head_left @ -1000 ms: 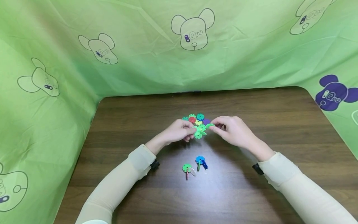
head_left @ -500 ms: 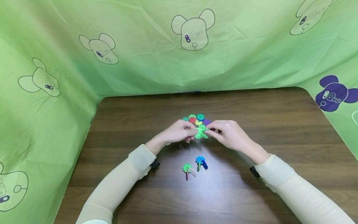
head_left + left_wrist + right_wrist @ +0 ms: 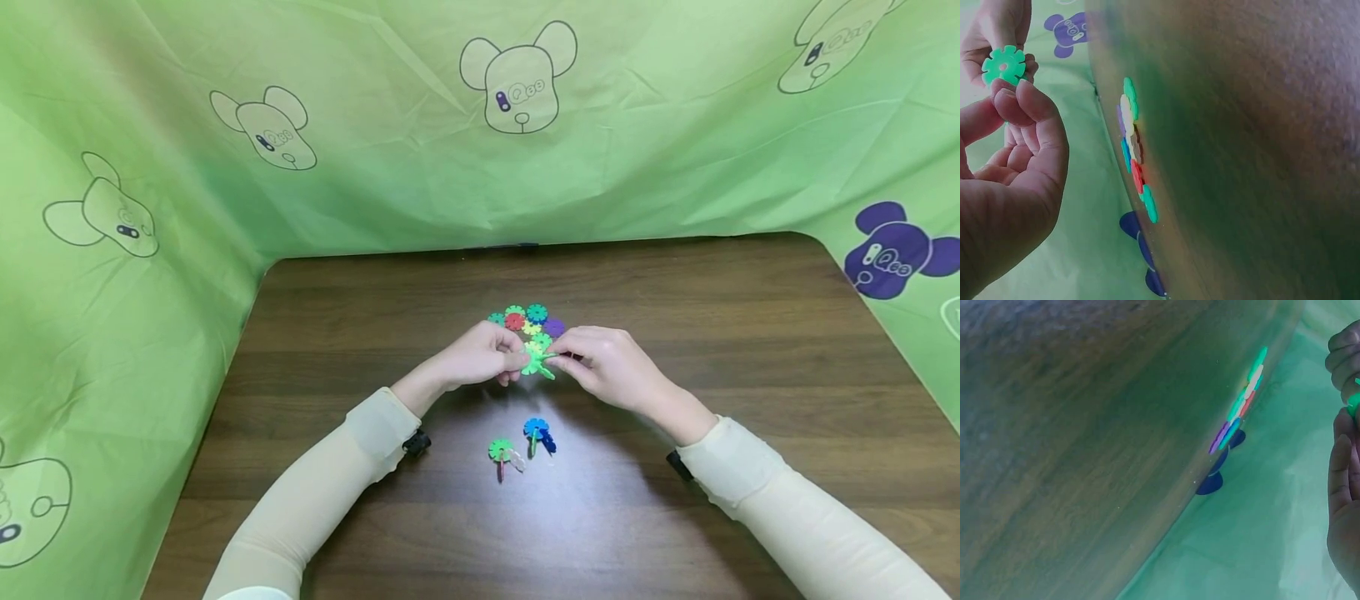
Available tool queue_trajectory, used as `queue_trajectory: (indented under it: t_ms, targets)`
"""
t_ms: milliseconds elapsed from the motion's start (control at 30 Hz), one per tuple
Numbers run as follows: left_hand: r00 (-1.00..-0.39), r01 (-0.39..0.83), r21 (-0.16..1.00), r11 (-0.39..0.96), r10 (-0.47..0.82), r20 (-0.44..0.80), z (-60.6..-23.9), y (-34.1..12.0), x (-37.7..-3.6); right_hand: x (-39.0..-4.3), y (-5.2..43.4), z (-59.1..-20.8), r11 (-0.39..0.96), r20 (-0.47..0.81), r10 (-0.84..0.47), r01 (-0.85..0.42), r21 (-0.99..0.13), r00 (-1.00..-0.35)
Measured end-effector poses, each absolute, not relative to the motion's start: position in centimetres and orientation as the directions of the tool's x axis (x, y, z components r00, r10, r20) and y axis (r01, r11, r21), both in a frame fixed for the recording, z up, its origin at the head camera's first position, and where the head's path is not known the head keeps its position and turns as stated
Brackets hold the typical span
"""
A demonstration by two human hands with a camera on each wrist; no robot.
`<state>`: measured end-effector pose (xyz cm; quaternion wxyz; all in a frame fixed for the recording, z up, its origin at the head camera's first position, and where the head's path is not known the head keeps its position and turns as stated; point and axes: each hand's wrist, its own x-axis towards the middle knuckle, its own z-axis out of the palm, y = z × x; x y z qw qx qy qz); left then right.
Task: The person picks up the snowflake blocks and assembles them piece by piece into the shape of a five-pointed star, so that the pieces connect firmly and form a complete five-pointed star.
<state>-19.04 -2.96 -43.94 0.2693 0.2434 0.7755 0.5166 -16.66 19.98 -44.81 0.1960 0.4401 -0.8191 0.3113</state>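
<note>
My left hand [image 3: 480,353] pinches a bright green notched snowflake disc [image 3: 533,361] between thumb and fingers. My right hand [image 3: 613,367], close on its other side, pinches a second green piece, seen nearly edge-on against the first. Whether the two are slotted together I cannot tell. From the left wrist, one green disc [image 3: 1004,65] shows face-on above the left fingers [image 3: 1034,106]. In the right wrist view only a sliver of green plastic [image 3: 1353,405] appears between the hands at the right edge.
Behind the hands lies a cluster of discs: red [image 3: 514,322], teal [image 3: 537,313], purple [image 3: 554,327], and several others. Nearer on the wooden table [image 3: 360,500] sit two joined sets, one with a green disc [image 3: 500,451], one with a blue disc [image 3: 536,428]. A green cloth [image 3: 390,183] surrounds the table.
My right hand has moved left and slightly nearer, bringing its green piece against the one in my left hand. The left hand has barely moved.
</note>
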Motion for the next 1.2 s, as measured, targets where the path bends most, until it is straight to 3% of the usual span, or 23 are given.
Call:
queue_trajectory:
  t_ms: [400,533,633,867,1033,1200]
  targets:
    - [-0.736,0.103,0.921,0.375,0.651,-0.183,-44.0,-3.2,-18.9,-16.5,19.6,-44.7,0.412,0.575,-0.617,-0.843,-0.346,-0.538]
    - [-0.720,0.081,0.909,0.410,0.655,-0.231,-44.4,-4.0,-18.8,-16.9,20.0,-44.9,0.446,0.503,-0.647,-0.819,-0.361,-0.574]
    - [-0.701,0.101,0.885,0.455,0.664,-0.261,-44.6,-4.9,-19.0,-17.5,20.9,-44.7,0.524,0.430,-0.635,-0.767,-0.370,-0.641]
    - [-0.581,0.179,0.796,0.578,0.716,-0.388,-44.6,-7.6,-19.1,-19.7,23.0,-44.2,0.729,0.263,-0.525,-0.587,-0.352,-0.809]
    - [-0.487,0.207,0.769,0.605,0.745,-0.456,-45.0,-8.3,-18.9,-21.1,22.5,-44.7,0.772,0.146,-0.525,-0.542,-0.333,-0.838]
    - [-0.450,0.226,0.742,0.631,0.743,-0.495,-45.4,-8.2,-18.9,-22.0,21.7,-45.6,0.798,0.082,-0.517,-0.515,-0.312,-0.852]
